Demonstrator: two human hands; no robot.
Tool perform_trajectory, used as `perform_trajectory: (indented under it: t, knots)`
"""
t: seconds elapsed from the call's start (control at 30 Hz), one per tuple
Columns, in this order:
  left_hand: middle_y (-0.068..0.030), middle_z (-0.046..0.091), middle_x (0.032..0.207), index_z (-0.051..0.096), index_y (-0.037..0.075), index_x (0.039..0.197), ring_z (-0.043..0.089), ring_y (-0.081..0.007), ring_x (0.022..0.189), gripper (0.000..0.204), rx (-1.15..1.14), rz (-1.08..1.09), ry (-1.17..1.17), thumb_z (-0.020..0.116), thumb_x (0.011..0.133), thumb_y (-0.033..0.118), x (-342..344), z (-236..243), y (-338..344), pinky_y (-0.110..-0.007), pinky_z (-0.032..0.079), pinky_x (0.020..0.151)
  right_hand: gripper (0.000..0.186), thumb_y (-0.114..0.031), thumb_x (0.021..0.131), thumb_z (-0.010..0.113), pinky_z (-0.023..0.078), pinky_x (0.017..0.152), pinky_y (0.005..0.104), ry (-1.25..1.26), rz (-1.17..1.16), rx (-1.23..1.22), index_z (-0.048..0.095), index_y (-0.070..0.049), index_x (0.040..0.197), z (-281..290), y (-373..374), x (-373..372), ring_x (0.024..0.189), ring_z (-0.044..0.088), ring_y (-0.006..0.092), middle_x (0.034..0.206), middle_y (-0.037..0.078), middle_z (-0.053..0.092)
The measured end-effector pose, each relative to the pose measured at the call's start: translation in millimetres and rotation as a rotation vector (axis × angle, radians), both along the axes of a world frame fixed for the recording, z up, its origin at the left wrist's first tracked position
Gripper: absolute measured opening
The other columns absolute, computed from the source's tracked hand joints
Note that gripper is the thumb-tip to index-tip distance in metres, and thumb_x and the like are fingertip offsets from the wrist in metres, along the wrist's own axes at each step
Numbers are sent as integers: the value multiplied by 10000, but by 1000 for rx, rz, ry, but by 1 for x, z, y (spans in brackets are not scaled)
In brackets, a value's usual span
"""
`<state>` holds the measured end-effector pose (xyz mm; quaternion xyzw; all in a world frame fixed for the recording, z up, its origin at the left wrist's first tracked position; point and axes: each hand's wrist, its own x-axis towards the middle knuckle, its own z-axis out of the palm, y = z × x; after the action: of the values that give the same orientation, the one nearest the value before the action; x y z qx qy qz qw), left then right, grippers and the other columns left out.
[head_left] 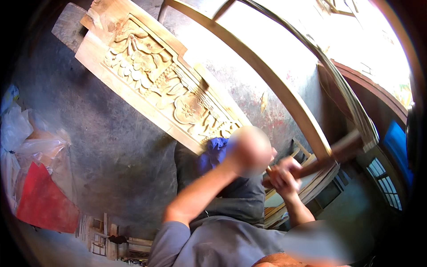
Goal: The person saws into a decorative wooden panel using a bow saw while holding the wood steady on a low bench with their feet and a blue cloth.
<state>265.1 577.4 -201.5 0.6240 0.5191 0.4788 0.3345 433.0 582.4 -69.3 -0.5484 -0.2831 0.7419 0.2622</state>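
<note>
A pale wooden panel [129, 104], carved in relief with flowers and leaves, slants from the upper left down to my lap. At its near end is my left hand [250, 150], beside a crumpled blue cloth [215, 152]. A blur covers that hand, so its fingers and anything in them are hidden. To its right, my right hand [287, 175] is closed around a brown wooden club [327, 158], which widens away from the fist. The club's outer part is smeared.
Curved wooden rails [275, 84] arch across the right side, with stacked boards [307, 191] below them. Clear plastic sheeting [44, 144] and a red sheet [46, 200] lie at the left. Wooden pieces [106, 236] stand at the lower left; bright light washes out the upper right.
</note>
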Motion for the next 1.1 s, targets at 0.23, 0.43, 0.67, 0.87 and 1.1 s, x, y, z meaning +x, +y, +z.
perform_trajectory:
  t: [0.23, 0.43, 0.67, 0.87, 1.1]
  knots:
    - [-69, 656, 794, 609, 97, 725, 630, -289, 743, 408, -83, 175, 75, 527, 1038, 345, -66, -46, 32, -456, 457, 699, 118, -58, 1019, 626, 418, 467, 265, -163, 145, 6, 559, 14, 1084, -33, 66, -105, 522, 505, 117, 679, 62, 564]
    - [-160, 744, 1108, 676, 67, 983, 720, -373, 1089, 333, 43, 502, -157, 530, 1072, 353, -62, -12, 28, -496, 554, 957, 268, -110, 996, 715, 500, 496, 289, -141, 77, 59, 499, 22, 1083, -12, 84, -160, 531, 580, 151, 676, 90, 596]
    - [-137, 686, 941, 665, 64, 879, 672, -363, 943, 558, -21, 393, -54, 480, 1060, 559, -59, -23, 31, -486, 511, 858, 256, -184, 1014, 718, 371, 439, 267, -106, 47, 8, 555, -7, 1101, -18, 72, -136, 499, 473, 113, 653, 31, 535]
    - [-37, 402, 664, 446, 171, 658, 477, -218, 594, 469, 116, 135, -251, 556, 1041, 417, 11, 138, -18, -385, 355, 565, 309, -301, 982, 754, 404, 452, 281, -460, 148, 27, 641, -15, 1005, 191, 12, -47, 479, 448, 82, 571, 4, 516]
    - [-57, 470, 666, 548, 179, 681, 510, -269, 621, 270, 57, 92, -201, 604, 885, 348, -17, 117, 6, -436, 390, 621, 135, -91, 1004, 664, 325, 428, 266, -311, -151, -221, 565, -28, 1071, 160, 30, -71, 497, 411, 93, 709, -6, 474]
